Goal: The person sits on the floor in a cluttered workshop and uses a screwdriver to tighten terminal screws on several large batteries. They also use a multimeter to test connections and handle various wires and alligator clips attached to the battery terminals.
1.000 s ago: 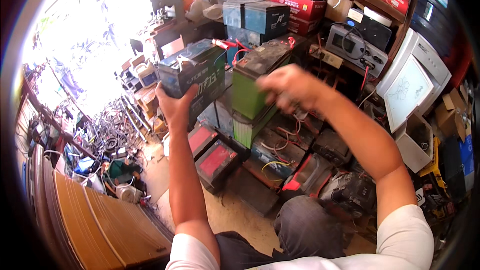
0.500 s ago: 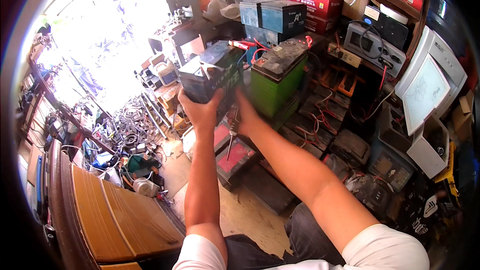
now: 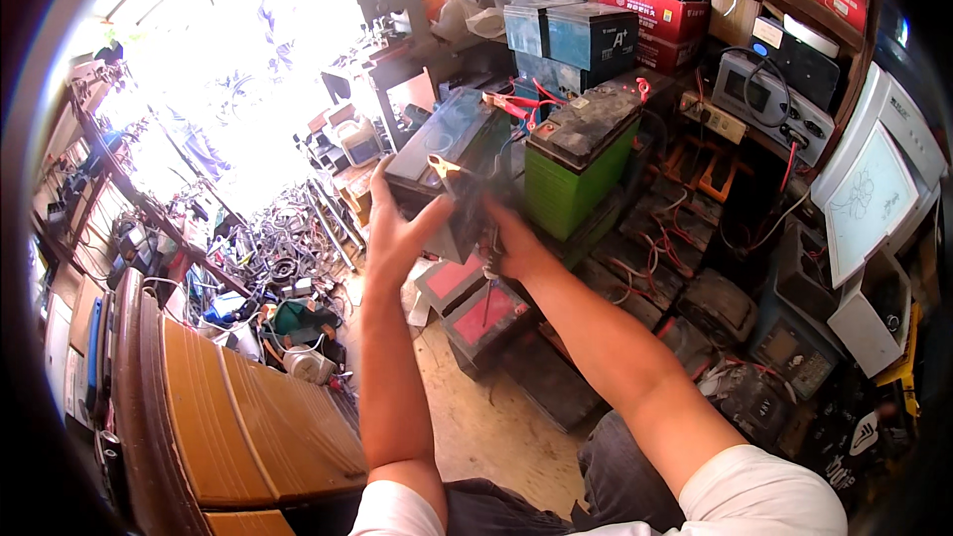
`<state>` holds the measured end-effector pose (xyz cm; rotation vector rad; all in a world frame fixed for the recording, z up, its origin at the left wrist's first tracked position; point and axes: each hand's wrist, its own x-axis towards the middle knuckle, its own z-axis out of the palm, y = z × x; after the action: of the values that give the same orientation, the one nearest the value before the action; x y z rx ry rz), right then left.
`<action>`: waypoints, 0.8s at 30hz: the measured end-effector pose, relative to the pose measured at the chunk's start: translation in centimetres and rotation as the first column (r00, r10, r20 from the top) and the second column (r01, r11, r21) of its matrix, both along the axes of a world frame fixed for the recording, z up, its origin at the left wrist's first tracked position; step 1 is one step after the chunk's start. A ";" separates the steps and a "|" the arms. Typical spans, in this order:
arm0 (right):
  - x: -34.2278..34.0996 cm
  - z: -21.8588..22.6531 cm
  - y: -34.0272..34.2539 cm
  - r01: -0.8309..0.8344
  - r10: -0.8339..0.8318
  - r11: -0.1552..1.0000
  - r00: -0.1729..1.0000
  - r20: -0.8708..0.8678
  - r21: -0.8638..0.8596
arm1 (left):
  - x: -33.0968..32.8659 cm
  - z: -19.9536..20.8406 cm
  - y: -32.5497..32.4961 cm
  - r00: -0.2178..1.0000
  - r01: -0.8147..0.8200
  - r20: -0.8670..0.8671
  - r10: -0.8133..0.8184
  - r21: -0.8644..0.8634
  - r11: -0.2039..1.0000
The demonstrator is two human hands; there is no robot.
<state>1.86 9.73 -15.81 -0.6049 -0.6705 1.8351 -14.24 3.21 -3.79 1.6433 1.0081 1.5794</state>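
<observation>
My left hand [image 3: 399,228] clasps the near end of a dark box-shaped battery [image 3: 429,149], fingers along its left side and thumb across its front. A copper-coloured clip [image 3: 444,167] shows at the battery's near top edge. Against the battery's right side is my right hand [image 3: 516,246], closed around a screwdriver whose thin metal shaft [image 3: 487,303] points down. Blur and shadow hide the right fingertips and the handle. Just right of the hands stands a green battery [image 3: 581,179] with a dusty dark top. A red clamp [image 3: 508,102] with wires lies behind the held battery.
Red-topped batteries [image 3: 481,316] stand on the floor below my hands. Blue-grey batteries [image 3: 571,35] are stacked behind. A grey meter box [image 3: 759,94] and a white-framed panel [image 3: 862,184] stand at right. Scrap parts [image 3: 273,248] pile up at left, beyond a brown padded seat [image 3: 253,417].
The battery in my hands has tipped and come lower, so more of its top shows. The copper clip has come into sight. The whole view has shifted slightly.
</observation>
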 end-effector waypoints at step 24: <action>1.5 1.8 -8.1 -0.126 0.098 0.990 0.933 0.347 0.056 | -1.0 6.5 -0.9 0.663 -0.315 -0.748 -0.038 -0.324 0.892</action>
<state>3.33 1.59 -14.01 -0.8622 -1.0232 1.8145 -15.25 2.31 2.71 1.9255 1.7957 0.6112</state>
